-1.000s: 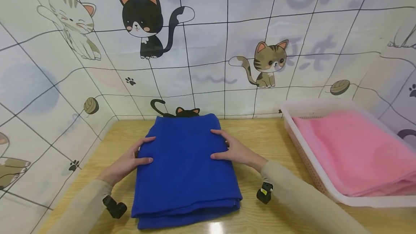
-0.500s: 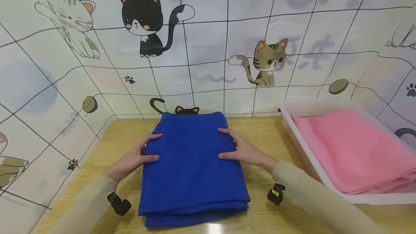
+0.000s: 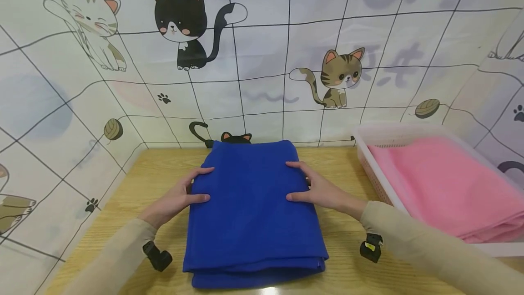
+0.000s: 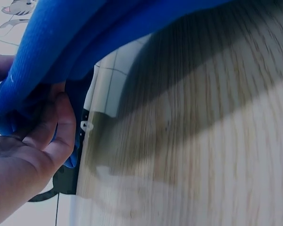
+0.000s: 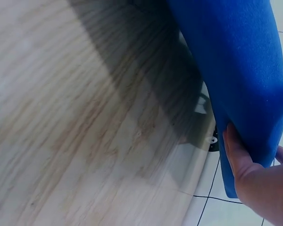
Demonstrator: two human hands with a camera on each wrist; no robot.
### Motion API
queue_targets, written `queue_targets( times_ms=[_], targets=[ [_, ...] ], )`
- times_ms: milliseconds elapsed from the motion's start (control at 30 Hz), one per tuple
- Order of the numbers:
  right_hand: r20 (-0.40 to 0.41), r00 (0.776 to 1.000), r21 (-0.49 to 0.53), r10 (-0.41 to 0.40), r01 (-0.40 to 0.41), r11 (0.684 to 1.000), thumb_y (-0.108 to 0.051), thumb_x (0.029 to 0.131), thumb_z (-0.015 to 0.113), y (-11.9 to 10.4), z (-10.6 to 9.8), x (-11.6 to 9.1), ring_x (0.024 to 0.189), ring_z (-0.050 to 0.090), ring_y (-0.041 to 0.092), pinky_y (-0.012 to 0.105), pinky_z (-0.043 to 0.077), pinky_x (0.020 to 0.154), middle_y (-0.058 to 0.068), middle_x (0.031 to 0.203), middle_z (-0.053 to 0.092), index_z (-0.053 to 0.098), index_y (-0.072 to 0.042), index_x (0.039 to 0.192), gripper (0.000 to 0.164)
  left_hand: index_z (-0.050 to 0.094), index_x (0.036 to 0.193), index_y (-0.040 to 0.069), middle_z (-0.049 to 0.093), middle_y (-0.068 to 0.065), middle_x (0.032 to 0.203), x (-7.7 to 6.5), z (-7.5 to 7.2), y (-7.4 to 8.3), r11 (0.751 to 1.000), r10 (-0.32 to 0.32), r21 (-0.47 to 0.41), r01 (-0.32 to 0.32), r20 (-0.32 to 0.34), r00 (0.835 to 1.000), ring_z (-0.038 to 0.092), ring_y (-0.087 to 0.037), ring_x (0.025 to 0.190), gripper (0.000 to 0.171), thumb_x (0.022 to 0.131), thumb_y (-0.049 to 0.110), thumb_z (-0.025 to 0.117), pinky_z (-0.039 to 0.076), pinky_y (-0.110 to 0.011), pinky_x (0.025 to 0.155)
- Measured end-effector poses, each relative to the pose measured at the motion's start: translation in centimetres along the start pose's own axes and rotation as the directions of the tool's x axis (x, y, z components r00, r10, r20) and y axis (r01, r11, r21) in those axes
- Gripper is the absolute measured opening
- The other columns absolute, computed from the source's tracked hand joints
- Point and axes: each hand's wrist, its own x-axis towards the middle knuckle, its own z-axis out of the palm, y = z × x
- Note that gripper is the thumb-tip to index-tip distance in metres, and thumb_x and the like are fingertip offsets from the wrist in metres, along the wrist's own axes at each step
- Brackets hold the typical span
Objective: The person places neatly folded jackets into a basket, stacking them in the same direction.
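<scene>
A folded blue cloth [image 3: 254,208], several layers thick, lies between my two hands in the head view. My left hand [image 3: 173,201] grips its left side, thumb on top and other fingers curled underneath in the left wrist view. On the opposite side my right hand [image 3: 325,192] holds the edge the same way, with fingers [image 5: 238,153] under the blue cloth in the right wrist view. Both wrist views show a gap and a shadow below the cloth, so it is raised off the wooden table [image 4: 203,141]. Its front layers hang slightly apart.
To the right stands a white plastic basket [image 3: 370,170] with a folded pink cloth [image 3: 442,185] inside. A wall covering with cartoon cats [image 3: 180,22] rises behind the table and along both sides. Bare wood [image 3: 335,163] shows between the blue cloth and the basket.
Both hands and the blue cloth have moved steadily to the right, towards the basket. The grip on both sides looks the same. The pink cloth and basket have stayed in place.
</scene>
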Motion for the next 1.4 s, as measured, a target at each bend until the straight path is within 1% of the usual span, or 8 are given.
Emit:
queue_targets(
  times_ms=[167, 300, 500, 700, 900, 1067, 1200, 1400],
  targets=[
    [0.011, 1.0, 0.003, 0.022, -0.022, 1.0, -0.024, 0.087, 0.074, -0.3, -0.5, -0.9, 0.131, 0.028, 0.055, 0.06, 0.04, 0.095, 0.023, 0.155, 0.016, 0.026, -0.013, 0.151, 0.081, 0.033, 0.149, 0.021, 0.016, -0.018, 0.155, 0.3, 0.6, 0.4, 1.0, 0.008, -0.013, -0.008, 0.016, 1.0, 0.028, -0.043, 0.135, 0.072, 0.089, 0.014, 0.07, 0.035, -0.054, 0.103],
    [0.017, 0.998, 0.012, 0.057, -0.057, 0.998, -0.024, 0.088, 0.074, -0.5, -0.9, -1.8, 0.132, 0.026, 0.056, 0.06, 0.039, 0.095, 0.023, 0.155, 0.014, 0.026, -0.013, 0.151, 0.08, 0.034, 0.149, 0.022, 0.019, -0.021, 0.153, 0.4, 1.3, 0.7, 1.0, -0.003, -0.012, 0.003, 0.034, 0.999, 0.031, -0.043, 0.134, 0.072, 0.088, 0.014, 0.072, 0.038, -0.052, 0.101],
    [-0.005, 0.996, -0.001, 0.087, -0.087, 0.996, -0.026, 0.087, 0.074, -0.7, -1.6, -3.1, 0.131, 0.027, 0.055, 0.06, 0.04, 0.095, 0.023, 0.155, 0.016, 0.027, -0.014, 0.151, 0.08, 0.036, 0.148, 0.022, 0.024, -0.024, 0.151, 0.8, 2.3, 0.9, 1.0, 0.0, -0.018, 0.001, 0.054, 0.999, 0.037, -0.042, 0.131, 0.072, 0.087, 0.012, 0.073, 0.042, -0.049, 0.098],
    [-0.02, 0.994, -0.023, 0.108, -0.108, 0.994, -0.027, 0.087, 0.074, -1.0, -2.5, -4.1, 0.13, 0.031, 0.055, 0.058, 0.041, 0.094, 0.025, 0.153, 0.019, 0.028, -0.016, 0.15, 0.08, 0.037, 0.148, 0.022, 0.025, -0.023, 0.15, 1.3, 3.3, 1.3, 0.999, 0.014, -0.037, -0.012, 0.063, 0.998, 0.038, -0.04, 0.13, 0.071, 0.087, 0.012, 0.073, 0.042, -0.048, 0.099],
    [-0.014, 0.99, 0.017, 0.14, -0.14, 0.99, -0.026, 0.086, 0.075, -1.0, -3.3, -5.0, 0.127, 0.036, 0.053, 0.054, 0.045, 0.091, 0.025, 0.149, 0.023, 0.028, -0.018, 0.151, 0.08, 0.038, 0.147, 0.023, 0.026, -0.022, 0.15, 1.8, 4.2, 1.7, 0.999, 0.012, -0.034, -0.01, 0.06, 0.998, 0.039, -0.039, 0.13, 0.071, 0.087, 0.012, 0.073, 0.041, -0.048, 0.099],
    [-0.043, 0.982, 0.059, 0.183, -0.18, 0.982, -0.025, 0.085, 0.076, -1.2, -4.1, -5.8, 0.125, 0.041, 0.049, 0.05, 0.048, 0.088, 0.026, 0.142, 0.027, 0.029, -0.021, 0.151, 0.082, 0.039, 0.147, 0.024, 0.023, -0.018, 0.153, 2.4, 5.1, 2.4, 0.998, 0.018, -0.057, -0.014, 0.06, 0.998, 0.036, -0.039, 0.132, 0.071, 0.087, 0.011, 0.073, 0.04, -0.049, 0.1],
    [-0.075, 0.983, 0.064, 0.165, -0.161, 0.985, -0.023, 0.085, 0.076, -1.4, -4.8, -6.3, 0.12, 0.048, 0.046, 0.048, 0.049, 0.086, 0.027, 0.142, 0.03, 0.031, -0.018, 0.151, 0.081, 0.04, 0.145, 0.028, 0.025, -0.015, 0.152, 2.9, 5.7, 2.8, 0.998, 0.026, -0.062, -0.023, 0.052, 0.998, 0.039, -0.037, 0.13, 0.069, 0.087, 0.013, 0.073, 0.042, -0.048, 0.099],
    [-0.114, 0.981, 0.042, 0.156, -0.152, 0.987, -0.023, 0.085, 0.076, -1.5, -5.8, -7.0, 0.12, 0.048, 0.047, 0.049, 0.05, 0.086, 0.03, 0.143, 0.03, 0.031, -0.017, 0.152, 0.08, 0.04, 0.145, 0.03, 0.024, -0.01, 0.153, 3.6, 6.5, 3.5, 0.996, 0.048, -0.08, -0.043, 0.064, 0.997, 0.038, -0.036, 0.13, 0.069, 0.087, 0.012, 0.073, 0.042, -0.047, 0.098]
  ],
)
